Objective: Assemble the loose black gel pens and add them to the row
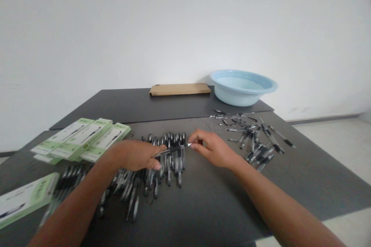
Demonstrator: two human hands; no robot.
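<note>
Basically, nearest in, a single box (26, 199) lies flat, low and out to the left of the L fingers, w/ a row of pens (69, 177) right beside it (partly hidden by the L forearm). Closer to those fingers, a big spread of black-and-clear pens (171, 162) covers the dark table (197, 208), running from under the left wrist to just below both sets of fingertips, most lying roughly lengthwise.

Above that spread is the held pen (174, 149), about level, btwn the two hands. The left hand (137, 156) has its thumb and fingers closed round the barrel's left end; the right hand (210, 147) pinches the silvery tip (thumb + forefinger, the rest curled in).

Left of and a bit past the L fingers, green-and-white boxes (81, 139) sit overlapped in a stack, pen pics on top. Right of the R fingers, loose pens (255, 139) and smaller pen parts (224, 121) lie scattered at odd angles, reaching farther back.

Farther off, beyond the fingertips, a flat brown cardboard piece (180, 89) rests on the back table (124, 104), w/ a light-blue basin (242, 88) just to its right. Last, a plain white wall (174, 23).
</note>
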